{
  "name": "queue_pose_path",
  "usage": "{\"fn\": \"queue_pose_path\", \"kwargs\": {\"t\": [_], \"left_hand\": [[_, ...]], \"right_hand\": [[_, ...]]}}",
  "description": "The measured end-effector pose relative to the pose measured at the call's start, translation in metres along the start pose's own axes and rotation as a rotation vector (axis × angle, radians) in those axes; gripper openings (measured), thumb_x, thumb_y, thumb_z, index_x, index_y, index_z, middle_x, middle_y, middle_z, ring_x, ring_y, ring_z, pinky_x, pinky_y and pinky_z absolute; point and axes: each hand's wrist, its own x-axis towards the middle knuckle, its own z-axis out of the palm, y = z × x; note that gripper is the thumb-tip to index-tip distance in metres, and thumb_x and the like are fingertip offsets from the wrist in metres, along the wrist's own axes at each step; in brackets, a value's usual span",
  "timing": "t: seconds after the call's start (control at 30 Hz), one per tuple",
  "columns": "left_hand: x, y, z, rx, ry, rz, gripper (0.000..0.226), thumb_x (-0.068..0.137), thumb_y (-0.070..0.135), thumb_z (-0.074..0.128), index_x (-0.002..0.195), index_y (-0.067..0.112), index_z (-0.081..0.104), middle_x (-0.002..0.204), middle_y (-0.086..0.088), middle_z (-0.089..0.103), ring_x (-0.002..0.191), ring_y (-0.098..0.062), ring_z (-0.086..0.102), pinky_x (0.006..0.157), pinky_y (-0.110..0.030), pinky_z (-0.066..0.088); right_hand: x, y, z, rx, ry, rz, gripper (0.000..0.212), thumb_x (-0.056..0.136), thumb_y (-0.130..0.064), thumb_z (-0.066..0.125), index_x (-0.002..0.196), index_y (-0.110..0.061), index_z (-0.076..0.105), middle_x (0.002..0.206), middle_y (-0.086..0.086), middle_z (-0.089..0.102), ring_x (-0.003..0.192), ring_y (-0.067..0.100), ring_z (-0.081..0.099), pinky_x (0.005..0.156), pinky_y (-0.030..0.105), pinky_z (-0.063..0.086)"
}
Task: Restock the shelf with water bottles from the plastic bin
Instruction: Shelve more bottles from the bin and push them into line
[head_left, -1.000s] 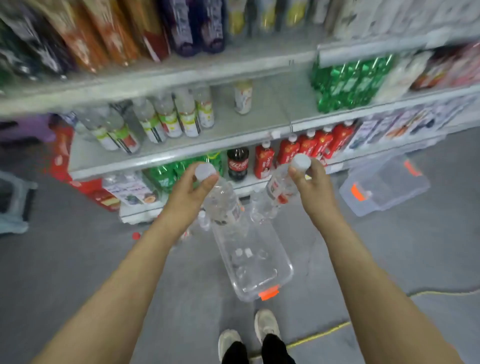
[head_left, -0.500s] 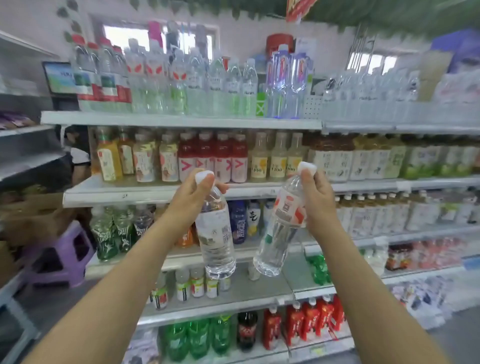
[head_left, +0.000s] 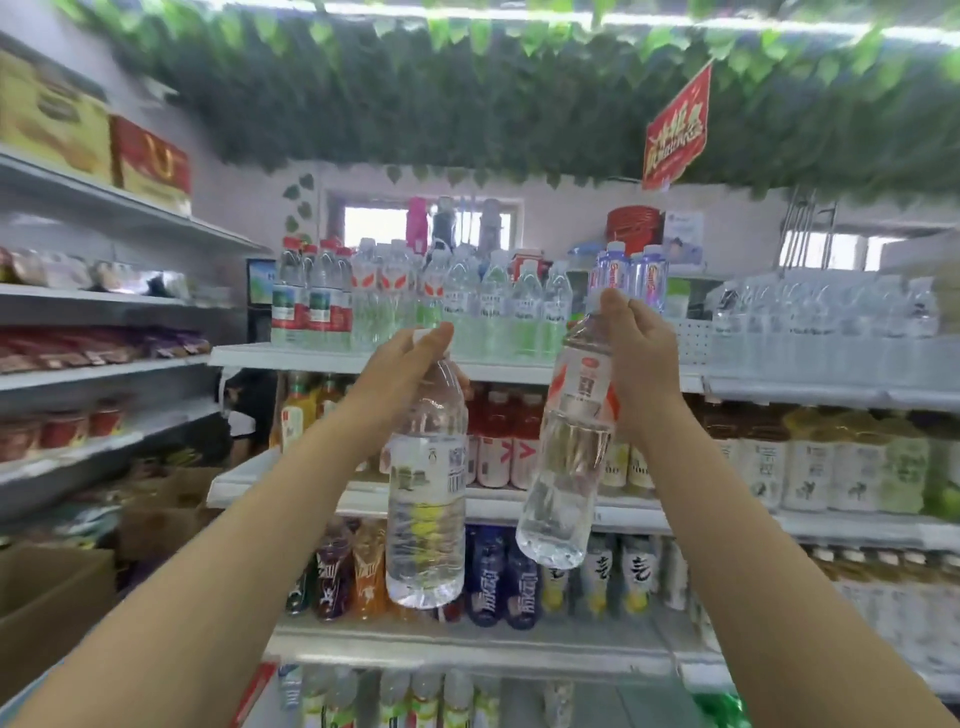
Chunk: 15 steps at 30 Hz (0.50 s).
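Note:
My left hand (head_left: 402, 371) grips the neck of a clear water bottle (head_left: 426, 499) that hangs upright below it, its white label turned toward me. My right hand (head_left: 631, 358) holds a second water bottle (head_left: 569, 457) with a red and white label by its cap, and this bottle tilts left at the bottom. Both bottles are raised in front of the top shelf (head_left: 498, 370), just below its front edge. That shelf carries rows of water bottles (head_left: 467, 301). The plastic bin is out of view.
Lower shelves (head_left: 519, 501) hold juice, tea and dark drink bottles. A side rack (head_left: 104, 364) with snacks stands at the left, with cardboard boxes (head_left: 52, 597) below it. Green leaf garlands (head_left: 467, 104) and a red sign (head_left: 675, 132) hang overhead. A person stands partly hidden behind the shelf end (head_left: 244, 415).
My view has tilted up from the floor and the bin to the top shelf. Both hands have lifted their bottles from bin height to just below the top shelf.

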Motion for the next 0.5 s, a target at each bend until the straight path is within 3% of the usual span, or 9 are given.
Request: {"fn": "queue_pose_path", "kwargs": {"t": [0.07, 0.2, 0.37, 0.5], "left_hand": [[0.005, 0.006, -0.003, 0.004, 0.041, -0.010, 0.025, 0.094, 0.046, 0.041, 0.091, 0.023, 0.050, 0.064, 0.006, 0.068, 0.050, -0.002, 0.063, 0.040, -0.012, 0.044], [0.013, 0.014, -0.017, 0.047, 0.115, 0.009, 0.041, 0.094, 0.050, 0.039, 0.103, 0.013, 0.055, 0.072, 0.004, 0.071, 0.071, -0.017, 0.067, 0.072, -0.030, 0.045], [0.021, 0.022, -0.048, 0.082, 0.149, 0.041, 0.039, 0.094, 0.051, 0.039, 0.093, 0.016, 0.055, 0.073, 0.000, 0.072, 0.072, -0.023, 0.068, 0.080, -0.039, 0.046], [0.029, 0.027, -0.086, 0.053, 0.197, 0.077, 0.033, 0.096, 0.045, 0.038, 0.089, 0.017, 0.053, 0.072, -0.004, 0.069, 0.067, -0.021, 0.067, 0.065, -0.028, 0.050]], "right_hand": [[0.011, -0.004, 0.007, -0.030, -0.072, -0.053, 0.029, 0.092, -0.037, 0.055, 0.079, -0.011, 0.056, 0.070, 0.003, 0.054, 0.060, 0.018, 0.055, 0.060, 0.032, 0.050], [0.025, -0.008, 0.027, -0.011, -0.180, -0.092, 0.023, 0.089, -0.034, 0.060, 0.076, -0.015, 0.057, 0.078, 0.009, 0.054, 0.074, 0.026, 0.054, 0.068, 0.039, 0.049], [0.032, -0.010, 0.066, 0.069, -0.275, -0.023, 0.018, 0.086, -0.033, 0.064, 0.085, -0.016, 0.062, 0.098, 0.028, 0.059, 0.087, 0.044, 0.062, 0.080, 0.056, 0.052], [0.034, -0.007, 0.108, 0.082, -0.302, -0.002, 0.030, 0.086, -0.034, 0.063, 0.092, -0.005, 0.063, 0.093, 0.016, 0.057, 0.078, 0.029, 0.058, 0.079, 0.055, 0.053]]}}
